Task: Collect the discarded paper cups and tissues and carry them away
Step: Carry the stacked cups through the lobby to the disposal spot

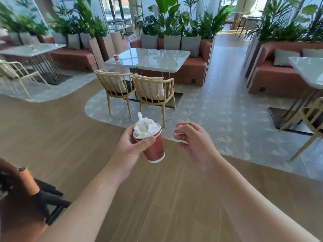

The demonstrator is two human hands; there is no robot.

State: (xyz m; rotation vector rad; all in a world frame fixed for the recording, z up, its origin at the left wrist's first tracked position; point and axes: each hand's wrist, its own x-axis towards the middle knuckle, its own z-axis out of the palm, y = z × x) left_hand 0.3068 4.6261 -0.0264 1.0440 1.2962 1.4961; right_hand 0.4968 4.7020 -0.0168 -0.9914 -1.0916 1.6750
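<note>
While the left hand [130,147] curls its fingers and thumb around the upper part of a red cup [153,147], the cup tilts with its mouth leaning toward the left and its white-banded base pointing down to the right. Crumpled white tissue [144,126] fills the cup's mouth and sticks up above the rim. Just beside it, the right hand [192,142] hangs in the air with its fingers loosely curled and slightly apart, holding nothing and not touching the cup. Both bare forearms reach forward over a wooden floor [166,198]. Ahead, two chairs [152,91] with pale cushions stand at a glossy white table [153,58], and a second cup [116,57] stands upright near that table's left edge. Behind the table runs a rust-coloured sofa [194,67] with grey cushions, backed by tall green plants [174,18]. Far to the left, a third cup [32,48] stands on another table [45,48], well apart from the hands. Another white tabletop [309,70] juts in at the right edge.
</note>
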